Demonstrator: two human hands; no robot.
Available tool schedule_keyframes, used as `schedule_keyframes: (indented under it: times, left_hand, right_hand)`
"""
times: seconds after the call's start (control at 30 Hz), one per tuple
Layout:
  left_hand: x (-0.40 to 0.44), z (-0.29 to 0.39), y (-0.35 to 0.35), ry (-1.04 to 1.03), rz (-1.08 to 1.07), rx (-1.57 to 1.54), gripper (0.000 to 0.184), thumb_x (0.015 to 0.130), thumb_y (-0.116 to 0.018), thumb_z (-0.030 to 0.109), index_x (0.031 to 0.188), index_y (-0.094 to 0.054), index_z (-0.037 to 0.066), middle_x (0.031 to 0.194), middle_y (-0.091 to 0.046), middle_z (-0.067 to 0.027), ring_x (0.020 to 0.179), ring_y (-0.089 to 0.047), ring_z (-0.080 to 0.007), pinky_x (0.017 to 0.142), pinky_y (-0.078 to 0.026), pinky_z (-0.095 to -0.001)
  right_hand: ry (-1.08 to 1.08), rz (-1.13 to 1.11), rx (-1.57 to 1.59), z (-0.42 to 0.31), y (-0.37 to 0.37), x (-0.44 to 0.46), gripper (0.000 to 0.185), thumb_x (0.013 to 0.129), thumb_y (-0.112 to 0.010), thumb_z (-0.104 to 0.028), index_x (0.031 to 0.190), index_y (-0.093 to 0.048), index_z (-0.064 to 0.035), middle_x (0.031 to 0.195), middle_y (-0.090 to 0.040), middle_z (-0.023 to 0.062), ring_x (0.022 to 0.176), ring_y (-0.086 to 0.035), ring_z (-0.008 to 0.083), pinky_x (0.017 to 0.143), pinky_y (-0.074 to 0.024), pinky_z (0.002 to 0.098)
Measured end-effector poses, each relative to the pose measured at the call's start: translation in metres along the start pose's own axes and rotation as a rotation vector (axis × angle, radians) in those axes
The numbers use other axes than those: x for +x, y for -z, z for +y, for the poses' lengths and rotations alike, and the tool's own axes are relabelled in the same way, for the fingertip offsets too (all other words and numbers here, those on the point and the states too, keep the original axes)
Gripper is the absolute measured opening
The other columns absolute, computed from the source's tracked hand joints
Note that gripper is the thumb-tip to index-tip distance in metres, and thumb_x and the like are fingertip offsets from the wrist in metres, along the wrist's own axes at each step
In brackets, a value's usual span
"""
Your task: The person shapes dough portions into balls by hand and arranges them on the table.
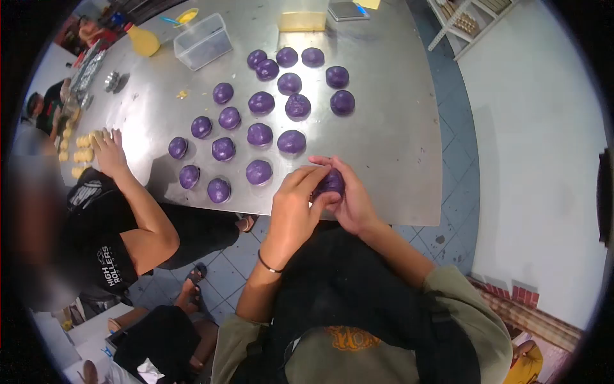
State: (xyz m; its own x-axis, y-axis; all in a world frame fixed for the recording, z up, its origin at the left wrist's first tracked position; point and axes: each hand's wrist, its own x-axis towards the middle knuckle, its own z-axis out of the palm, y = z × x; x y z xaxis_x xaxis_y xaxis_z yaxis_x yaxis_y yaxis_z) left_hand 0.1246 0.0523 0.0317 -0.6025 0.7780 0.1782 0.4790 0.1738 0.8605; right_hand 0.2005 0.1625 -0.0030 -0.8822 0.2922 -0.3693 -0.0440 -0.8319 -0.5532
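Between both palms, just past the front edge of the steel table (396,147), I hold a purple dough ball (330,184). My left hand (295,195) wears a dark band at the wrist, and its fingers curl over the dough from the left. My right hand (353,201) cups it from the right and below, with fingers bent round it. Part of the ball is hidden by the fingers. Several more round purple dough balls lie spread over the table beyond; the closest are one dough ball (291,142) and another dough ball (259,172).
A clear plastic tub (203,45), a yellow squeeze bottle (142,41), a yellow-tinted container (302,22) and a digital scale (348,11) stand at the back. On the left, a co-worker's hand (110,152) touches yellow dough pieces (83,155). Shelving (470,19) is at the right.
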Motion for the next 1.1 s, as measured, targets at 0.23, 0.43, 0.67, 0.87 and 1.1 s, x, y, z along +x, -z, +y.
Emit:
schedule_keyframes:
  times: [0.23, 0.43, 0.67, 0.87, 1.1]
  left_hand:
    - [-0.007, -0.013, 0.009, -0.062, 0.163, 0.169, 0.039, 0.076, -0.066, -0.001, 0.114, -0.062, 0.006, 0.083, -0.067, -0.0141, 0.08, -0.064, -0.0324, 0.067, -0.051, -0.037]
    - [-0.015, 0.015, 0.035, 0.092, 0.18, 0.109, 0.05, 0.079, -0.069, 0.005, 0.127, -0.055, 0.01, 0.1, -0.066, -0.0185, 0.088, -0.066, -0.0323, 0.072, -0.052, -0.0349]
    - [0.003, 0.003, 0.022, 0.063, -0.059, 0.042, 0.01, 0.076, -0.067, 0.003, 0.085, -0.07, 0.001, 0.084, -0.067, -0.0166, 0.071, -0.065, -0.0317, 0.064, -0.051, -0.0356]
    - [0.011, 0.009, 0.021, 0.297, 0.041, -0.271, 0.028, 0.083, -0.067, 0.009, 0.11, -0.064, 0.001, 0.103, -0.067, -0.0171, 0.074, -0.066, -0.0163, 0.065, -0.052, -0.0319]
    - [0.011, 0.013, 0.022, -0.204, 0.029, 0.272, 0.033, 0.078, -0.07, 0.008, 0.11, -0.063, 0.002, 0.106, -0.065, -0.0165, 0.085, -0.065, -0.0288, 0.074, -0.051, -0.035]
  right_hand:
    - [0.004, 0.115, -0.134, 0.012, -0.016, -0.002, 0.043, 0.1, -0.037, -0.041, 0.117, -0.053, -0.0047, 0.098, -0.061, 0.0084, 0.094, -0.062, 0.0167, 0.075, -0.057, 0.0322]
    - [-0.18, 0.115, -0.188, 0.002, 0.003, 0.003, 0.048, 0.099, -0.034, -0.048, 0.111, -0.05, -0.0035, 0.096, -0.061, 0.0139, 0.079, -0.066, 0.0242, 0.067, -0.0608, 0.0403]
    - [-0.671, -0.325, 0.061, -0.02, 0.019, 0.009, 0.056, 0.097, -0.031, -0.056, 0.117, -0.047, -0.0055, 0.102, -0.062, 0.0144, 0.081, -0.067, 0.0288, 0.063, -0.0608, 0.0467]
    - [-0.047, -0.086, -0.047, 0.001, 0.016, 0.011, 0.05, 0.1, -0.031, -0.048, 0.117, -0.049, -0.0053, 0.111, -0.059, 0.0136, 0.104, -0.06, 0.0239, 0.08, -0.0564, 0.0425]
    - [-0.099, -0.001, -0.085, -0.004, 0.009, 0.012, 0.046, 0.099, -0.034, -0.049, 0.109, -0.049, -0.0057, 0.098, -0.059, 0.0134, 0.086, -0.062, 0.0222, 0.073, -0.057, 0.0418]
